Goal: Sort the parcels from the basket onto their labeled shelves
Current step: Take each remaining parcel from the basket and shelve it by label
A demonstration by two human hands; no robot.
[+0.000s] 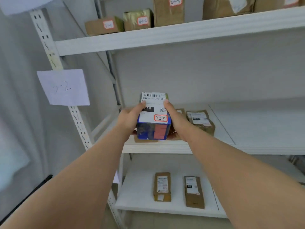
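Gripping the box (153,118) from both sides — left hand (130,119) and right hand (175,121), thumbs on its label, just above the middle shelf's (165,147) front edge. Probably handling light and stiff; glossy wrap perhaps slippery. Beyond, lying brown parcels (200,120).

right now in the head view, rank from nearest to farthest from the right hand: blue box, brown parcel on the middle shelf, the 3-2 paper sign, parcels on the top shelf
1. Blue box, gripped by the right hand and the left hand.
2. Brown parcel, just right of the hand on the middle shelf.
3. Paper sign, far left on the upright.
4. Top shelf parcels, well above.
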